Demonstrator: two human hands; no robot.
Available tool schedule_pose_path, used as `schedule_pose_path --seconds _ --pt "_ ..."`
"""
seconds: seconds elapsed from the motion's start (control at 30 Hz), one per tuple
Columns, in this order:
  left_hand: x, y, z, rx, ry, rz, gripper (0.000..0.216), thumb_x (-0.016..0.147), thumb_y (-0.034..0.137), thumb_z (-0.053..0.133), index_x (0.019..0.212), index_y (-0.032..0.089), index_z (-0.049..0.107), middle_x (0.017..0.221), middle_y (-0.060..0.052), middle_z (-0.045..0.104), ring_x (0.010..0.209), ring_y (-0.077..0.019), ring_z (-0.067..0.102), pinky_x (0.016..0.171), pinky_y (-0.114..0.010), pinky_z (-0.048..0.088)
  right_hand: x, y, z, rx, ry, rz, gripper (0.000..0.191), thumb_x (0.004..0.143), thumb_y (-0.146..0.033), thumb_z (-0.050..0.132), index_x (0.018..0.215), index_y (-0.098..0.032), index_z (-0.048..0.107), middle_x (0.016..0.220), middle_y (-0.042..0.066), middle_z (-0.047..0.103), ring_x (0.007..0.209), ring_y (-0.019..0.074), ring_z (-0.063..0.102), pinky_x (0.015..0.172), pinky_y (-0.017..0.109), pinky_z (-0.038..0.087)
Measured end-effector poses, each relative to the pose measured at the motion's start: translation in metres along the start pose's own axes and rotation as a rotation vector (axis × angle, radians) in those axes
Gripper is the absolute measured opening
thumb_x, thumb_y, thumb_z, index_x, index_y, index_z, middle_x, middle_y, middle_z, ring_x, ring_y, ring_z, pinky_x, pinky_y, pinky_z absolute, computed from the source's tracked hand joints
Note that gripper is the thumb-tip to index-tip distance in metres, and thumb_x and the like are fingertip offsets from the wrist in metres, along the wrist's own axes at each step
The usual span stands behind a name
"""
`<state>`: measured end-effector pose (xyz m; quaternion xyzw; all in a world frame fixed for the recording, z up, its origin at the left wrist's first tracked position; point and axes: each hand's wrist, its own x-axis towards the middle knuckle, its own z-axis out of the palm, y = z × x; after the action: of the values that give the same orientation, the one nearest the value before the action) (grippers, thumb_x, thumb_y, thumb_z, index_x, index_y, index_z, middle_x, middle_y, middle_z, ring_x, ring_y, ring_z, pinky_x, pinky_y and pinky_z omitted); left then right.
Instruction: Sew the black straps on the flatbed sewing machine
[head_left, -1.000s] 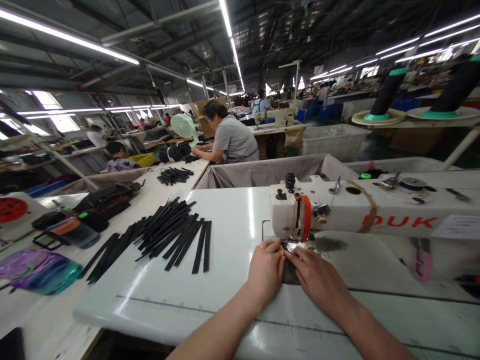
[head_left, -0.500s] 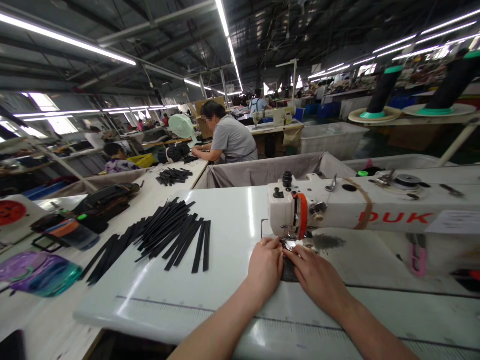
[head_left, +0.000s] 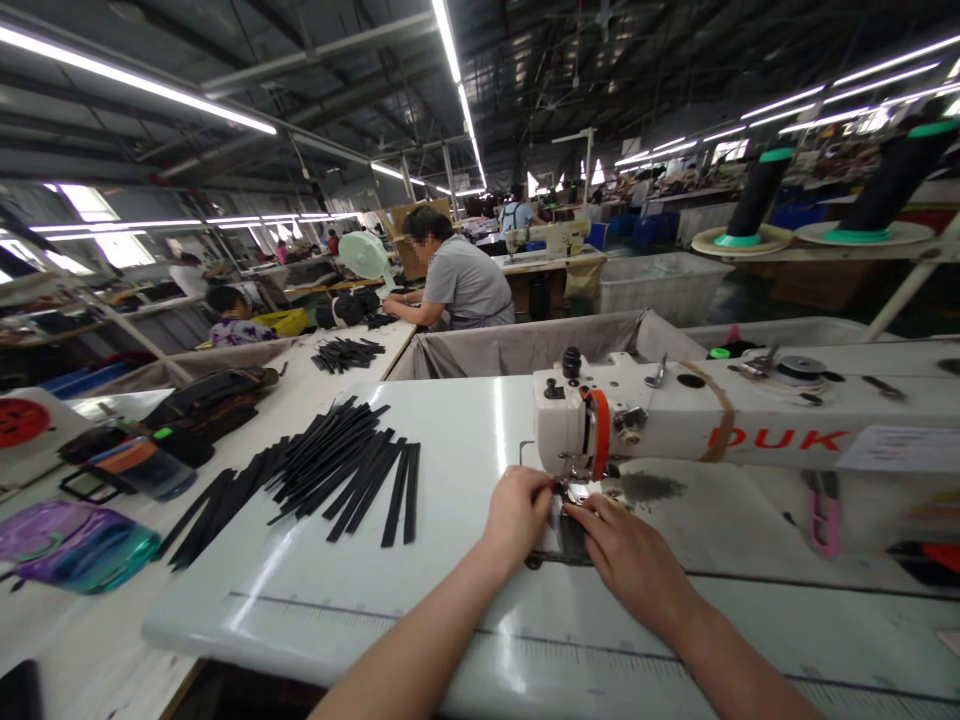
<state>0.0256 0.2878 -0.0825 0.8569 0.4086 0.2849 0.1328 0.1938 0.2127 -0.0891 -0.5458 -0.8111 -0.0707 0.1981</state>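
My left hand (head_left: pixel 517 512) and my right hand (head_left: pixel 628 555) rest side by side on the white table, right under the head of a white sewing machine (head_left: pixel 675 420). Between them lies a small dark strip piece (head_left: pixel 568 532) at the needle. Both hands have their fingers curled and pressed down on this piece, the fingertips close to the presser foot. A pile of long black strips (head_left: pixel 337 475) lies on the table to the left of my left hand.
A dark bag (head_left: pixel 214 395), a bottle (head_left: pixel 131 465) and a purple-teal pouch (head_left: pixel 71 545) sit at the far left. Pink snips (head_left: pixel 821 510) lie right of the machine. A grey cloth bin (head_left: pixel 540 345) is behind the table. A person in a grey shirt (head_left: pixel 465 285) works further back.
My left hand has drawn slightly left and back, exposing more of the dark piece under the needle. My right hand stays pressed on it. The view shifted a little.
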Motion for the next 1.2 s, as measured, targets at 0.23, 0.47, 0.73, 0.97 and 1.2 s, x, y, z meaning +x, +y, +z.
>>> schedule_pose_path --seconds 0.23,0.47,0.73,0.97,1.2 --pt "0.029 -0.029 -0.023 0.149 -0.101 0.057 0.017 0.090 0.014 0.060 0.085 0.024 0.072 0.099 -0.002 0.070 0.113 -0.0241 0.057 0.107 -0.050 0.038 -0.002 0.001 0.000 0.031 0.010 0.009 0.040 0.083 -0.005 0.046 0.116 -0.018 0.065 0.105 0.009 0.067 0.091 0.0215 0.066 0.080 0.035 0.056" --pt "-0.017 0.006 -0.024 0.174 -0.112 -0.063 0.022 0.093 0.019 0.055 0.080 0.018 0.072 0.092 -0.007 0.066 0.080 -0.0191 0.063 0.077 -0.031 0.054 -0.001 -0.002 -0.006 0.101 0.038 -0.058 0.037 0.087 -0.009 0.047 0.117 -0.020 0.064 0.108 0.009 0.065 0.096 0.0224 0.064 0.082 0.037 0.056" --pt "-0.039 0.012 -0.022 -0.173 -0.079 0.051 0.012 0.087 0.013 0.067 0.093 0.021 0.073 0.118 -0.004 0.069 0.115 -0.0261 0.058 0.101 -0.043 0.048 -0.002 -0.001 -0.011 0.192 0.024 -0.113 0.014 0.091 -0.018 0.056 0.102 -0.020 0.065 0.106 0.007 0.065 0.098 0.0232 0.061 0.086 0.040 0.054" --pt "-0.043 0.017 -0.012 -0.177 -0.065 0.035 0.016 0.089 0.012 0.064 0.101 0.019 0.071 0.124 -0.006 0.068 0.120 -0.0260 0.058 0.105 -0.044 0.047 -0.004 0.003 -0.008 0.223 0.075 -0.098 0.010 0.090 -0.019 0.059 0.100 -0.020 0.062 0.106 0.008 0.067 0.099 0.0229 0.063 0.087 0.039 0.054" --pt "-0.041 0.019 -0.008 -0.112 -0.060 0.035 0.014 0.088 0.012 0.064 0.099 0.019 0.070 0.123 -0.006 0.067 0.119 -0.0245 0.058 0.105 -0.042 0.047 -0.004 0.005 -0.007 0.243 0.108 -0.087 0.012 0.091 -0.018 0.056 0.100 -0.020 0.062 0.105 0.008 0.068 0.098 0.0223 0.064 0.085 0.038 0.055"
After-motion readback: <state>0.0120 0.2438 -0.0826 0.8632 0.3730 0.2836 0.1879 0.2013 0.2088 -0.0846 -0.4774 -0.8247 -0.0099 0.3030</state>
